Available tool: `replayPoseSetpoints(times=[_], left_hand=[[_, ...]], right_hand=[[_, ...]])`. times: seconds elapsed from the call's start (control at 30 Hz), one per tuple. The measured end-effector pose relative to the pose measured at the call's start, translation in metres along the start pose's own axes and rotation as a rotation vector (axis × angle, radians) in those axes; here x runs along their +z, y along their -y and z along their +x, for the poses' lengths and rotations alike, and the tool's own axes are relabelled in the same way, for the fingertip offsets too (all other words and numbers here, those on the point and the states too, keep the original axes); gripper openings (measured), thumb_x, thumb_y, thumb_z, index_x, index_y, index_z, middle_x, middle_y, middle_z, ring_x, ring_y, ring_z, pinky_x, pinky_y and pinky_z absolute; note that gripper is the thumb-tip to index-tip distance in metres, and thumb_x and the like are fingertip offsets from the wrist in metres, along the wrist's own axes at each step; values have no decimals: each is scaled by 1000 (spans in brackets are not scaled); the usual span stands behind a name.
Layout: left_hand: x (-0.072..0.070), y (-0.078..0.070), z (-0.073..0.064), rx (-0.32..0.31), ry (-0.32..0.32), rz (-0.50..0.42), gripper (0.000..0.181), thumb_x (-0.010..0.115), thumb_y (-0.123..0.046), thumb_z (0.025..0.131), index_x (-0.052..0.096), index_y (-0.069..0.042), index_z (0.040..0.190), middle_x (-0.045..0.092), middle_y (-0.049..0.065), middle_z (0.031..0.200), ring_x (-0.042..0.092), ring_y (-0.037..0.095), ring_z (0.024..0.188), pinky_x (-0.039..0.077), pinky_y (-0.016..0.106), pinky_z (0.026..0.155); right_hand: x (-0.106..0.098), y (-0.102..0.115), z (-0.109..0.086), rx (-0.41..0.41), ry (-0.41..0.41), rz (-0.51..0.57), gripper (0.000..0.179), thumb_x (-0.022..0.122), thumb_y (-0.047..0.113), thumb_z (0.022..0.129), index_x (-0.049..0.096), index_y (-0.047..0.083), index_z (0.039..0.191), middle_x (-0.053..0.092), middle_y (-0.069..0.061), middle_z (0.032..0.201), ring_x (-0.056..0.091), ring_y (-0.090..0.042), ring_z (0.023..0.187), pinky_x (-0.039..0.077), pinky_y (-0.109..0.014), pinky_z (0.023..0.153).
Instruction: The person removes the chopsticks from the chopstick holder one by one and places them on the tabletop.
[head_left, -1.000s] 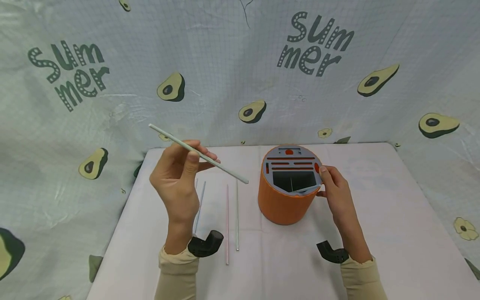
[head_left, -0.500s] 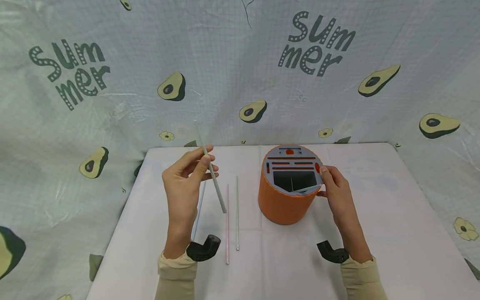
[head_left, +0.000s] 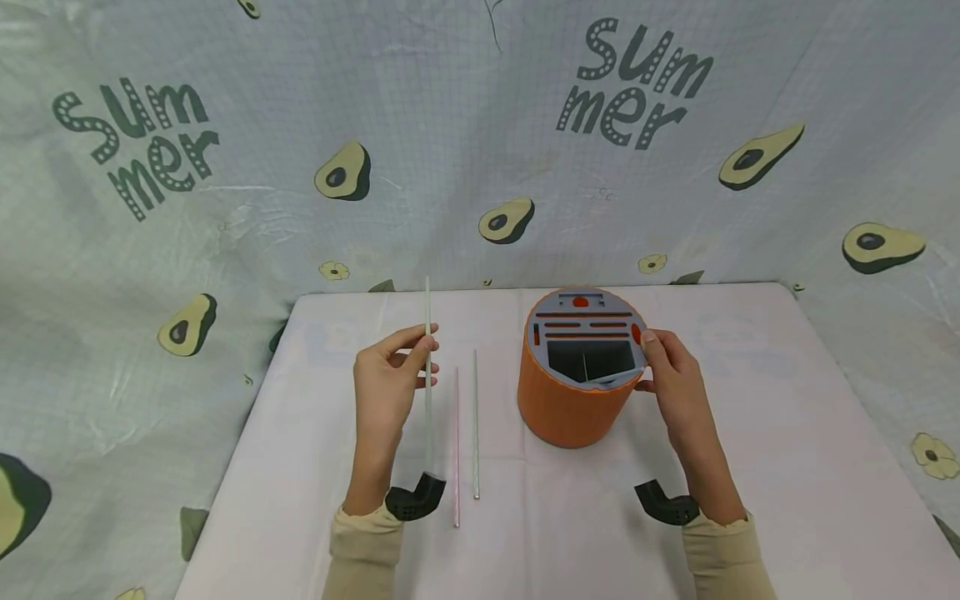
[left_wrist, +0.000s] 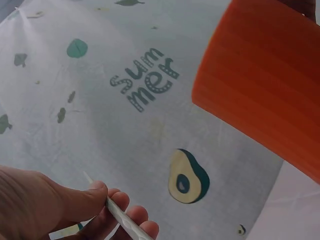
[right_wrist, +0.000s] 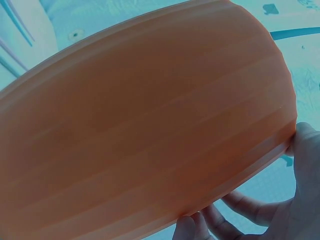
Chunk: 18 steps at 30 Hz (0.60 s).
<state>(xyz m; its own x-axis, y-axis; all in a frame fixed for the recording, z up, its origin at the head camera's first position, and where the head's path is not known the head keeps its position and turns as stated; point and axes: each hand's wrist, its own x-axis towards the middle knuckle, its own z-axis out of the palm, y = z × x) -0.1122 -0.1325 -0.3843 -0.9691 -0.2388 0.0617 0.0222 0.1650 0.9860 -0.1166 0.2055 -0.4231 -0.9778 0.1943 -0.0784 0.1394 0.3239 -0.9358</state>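
Note:
My left hand (head_left: 386, 379) pinches a thin pale drinking straw (head_left: 428, 304) between thumb and fingers. In the head view this straw stands nearly vertical; in the left wrist view a whitish length of the straw (left_wrist: 127, 223) slants out past the fingertips. My right hand (head_left: 672, 371) grips the right rim of an orange cylindrical holder (head_left: 562, 408), which tilts so its grey slotted top (head_left: 547, 308) faces me. A light blue straw (right_wrist: 300, 33) sticks out beyond the holder's end in the right wrist view. The orange wall hides the inside there.
A pink straw (head_left: 456, 450) and a light green straw (head_left: 476, 425) lie side by side on the white table (head_left: 570, 533), between left hand and holder. A patterned curtain (head_left: 420, 108) with avocados hangs behind the table.
The left hand has moved right and lower, turning its straw from a slant to nearly vertical. It now covers the blue straws on the table. Right hand and holder have stayed in place.

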Motion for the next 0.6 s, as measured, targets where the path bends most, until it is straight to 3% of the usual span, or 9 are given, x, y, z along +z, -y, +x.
replayPoseSetpoints(times=[0.17,0.33,0.47,0.6], left_hand=[[3,26,4,-81,43,-4,21,70,-10,100,79,-6,119,74,18,100,71,17,67,64,27,61],[4,47,7,-128,42,45,21,70,-9,101,78,-5,119,75,22,102,71,20,66,64,30,60],[6,67,8,-150,33,143,20,69,-10,101,78,-5,119,76,23,103,75,31,71,64,30,60],[9,86,7,-155,12,304,19,72,-14,99,79,-6,115,79,18,98,75,27,65,59,24,53]], right_hand=[[0,-1,0,-1,1,-1,58,39,56,110,55,10,142,60,6,114,54,-12,106,58,-19,77],[0,-1,1,1,4,-3,58,39,56,110,54,10,142,59,1,117,53,-13,107,58,-19,77],[0,-2,1,3,6,-2,59,39,56,110,53,10,143,59,0,121,54,-12,108,57,-19,77],[0,-2,1,7,9,-1,59,38,56,110,53,10,144,59,-2,123,53,-12,108,57,-19,77]])
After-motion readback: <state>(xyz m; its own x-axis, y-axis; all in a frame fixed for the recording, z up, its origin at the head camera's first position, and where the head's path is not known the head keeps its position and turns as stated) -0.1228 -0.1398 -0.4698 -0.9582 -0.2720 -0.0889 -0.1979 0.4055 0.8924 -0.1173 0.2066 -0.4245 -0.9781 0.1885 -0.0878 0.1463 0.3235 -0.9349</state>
